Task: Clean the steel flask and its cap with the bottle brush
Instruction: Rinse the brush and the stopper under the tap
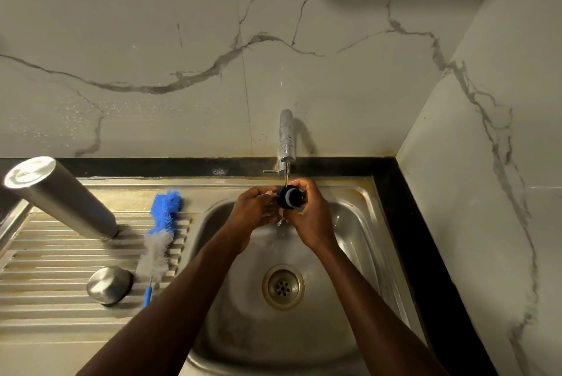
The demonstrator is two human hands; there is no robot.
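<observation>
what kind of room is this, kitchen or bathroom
Most likely a kitchen sink corner. A stainless steel sink with a ribbed drainboard sits in a black counter against marble-look wall tiles, and the tap runs over a black flask stopper held in both hands.

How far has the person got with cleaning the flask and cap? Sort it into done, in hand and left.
Done, apparently: the steel flask stands inverted on the drainboard, the bottle brush and a steel cup-lid lying beside it. In hand: both hands, left hand and right hand, hold the black cap under the running tap. Left: finish rinsing and shut the tap.
</observation>
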